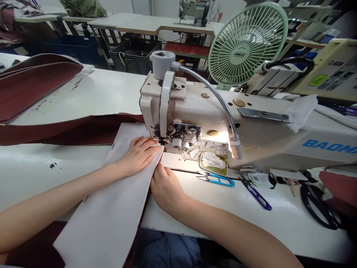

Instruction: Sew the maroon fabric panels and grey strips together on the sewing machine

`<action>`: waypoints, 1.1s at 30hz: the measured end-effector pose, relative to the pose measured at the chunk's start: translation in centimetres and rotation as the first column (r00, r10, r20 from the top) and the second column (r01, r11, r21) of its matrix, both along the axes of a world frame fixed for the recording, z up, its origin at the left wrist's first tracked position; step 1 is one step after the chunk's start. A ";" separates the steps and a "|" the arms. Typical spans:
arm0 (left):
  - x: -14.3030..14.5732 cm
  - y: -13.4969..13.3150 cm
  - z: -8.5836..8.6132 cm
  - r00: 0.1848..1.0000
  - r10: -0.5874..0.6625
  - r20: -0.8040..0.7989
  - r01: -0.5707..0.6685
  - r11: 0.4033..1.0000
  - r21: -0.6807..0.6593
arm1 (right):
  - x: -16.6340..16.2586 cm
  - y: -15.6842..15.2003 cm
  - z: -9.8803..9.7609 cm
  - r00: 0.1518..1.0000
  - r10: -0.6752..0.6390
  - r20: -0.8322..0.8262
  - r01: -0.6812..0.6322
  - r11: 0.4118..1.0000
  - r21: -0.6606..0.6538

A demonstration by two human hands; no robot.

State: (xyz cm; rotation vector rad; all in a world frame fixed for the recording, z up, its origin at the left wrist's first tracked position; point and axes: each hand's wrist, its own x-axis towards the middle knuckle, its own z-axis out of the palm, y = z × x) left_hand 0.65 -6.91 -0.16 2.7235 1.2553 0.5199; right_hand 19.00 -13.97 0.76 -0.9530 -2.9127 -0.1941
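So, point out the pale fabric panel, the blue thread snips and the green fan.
Pale fabric panel [106, 219]: head view, lower middle of the panel.
Blue thread snips [216, 179]: head view, the handle.
Green desk fan [240, 54]: head view, centre of the front guard.

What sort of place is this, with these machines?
Probably a sewing workshop or small garment factory: an industrial sewing machine in front, a second sewing machine on a table behind, and thread snips and maroon fabric on the work table.
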 end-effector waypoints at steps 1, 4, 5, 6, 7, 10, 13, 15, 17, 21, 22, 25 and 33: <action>0.2 0.4 0.0 1.000 -0.002 0.004 0.002 1.000 0.024 | 0.0 0.1 0.1 1.000 -0.004 -0.004 0.004 1.000 -0.005; 0.5 1.3 -0.1 1.000 -0.012 -0.010 0.013 0.997 0.072 | 0.1 0.2 0.3 1.000 -0.012 0.003 0.012 1.000 -0.017; 0.5 1.4 -0.1 1.000 -0.018 -0.018 0.020 0.997 0.076 | 0.0 0.1 0.5 1.000 -0.013 0.016 0.013 1.000 -0.023; 0.4 1.4 0.0 0.999 -0.028 -0.028 0.030 0.997 0.072 | 0.0 -0.2 0.6 0.999 -0.013 0.031 0.014 0.999 -0.030; 0.3 1.4 0.1 0.998 -0.046 -0.038 0.048 0.997 0.061 | 0.0 -0.5 0.8 0.999 -0.011 0.046 0.013 0.999 -0.041; -0.3 0.6 0.8 0.987 -0.144 -0.077 0.144 0.990 -0.003 | -0.2 -1.8 1.3 0.997 0.008 0.080 0.001 0.994 -0.111; -0.8 -1.1 1.9 0.974 -0.179 -0.141 0.173 0.984 -0.052 | -0.4 -3.1 1.5 0.996 0.030 0.086 -0.016 0.987 -0.160; -1.0 -2.3 2.4 0.975 -0.150 -0.165 0.141 0.988 -0.067 | -0.4 -3.3 1.5 0.997 0.034 0.065 -0.024 0.989 -0.145; -1.0 -3.2 2.4 0.979 -0.120 -0.163 0.108 0.991 -0.080 | -0.3 -3.2 1.4 0.999 0.032 0.039 -0.027 0.993 -0.118; -1.1 -3.6 1.1 0.992 -0.080 -0.096 0.074 0.995 -0.064 | -0.2 -2.3 1.1 0.999 0.023 0.022 -0.022 0.999 -0.047; -1.1 -3.4 0.7 0.994 -0.085 -0.074 0.080 0.995 -0.058 | -0.2 -2.1 1.0 1.000 0.022 0.021 -0.022 0.999 -0.029; -1.0 -2.4 0.0 0.991 -0.127 -0.033 0.125 0.991 -0.047 | -0.2 -1.3 0.8 1.000 0.016 0.010 -0.016 1.000 -0.005; -1.1 0.0 0.3 0.982 -0.186 -0.041 0.184 0.981 -0.063 | 0.4 0.5 0.3 1.000 -0.003 -0.029 0.002 0.998 -0.063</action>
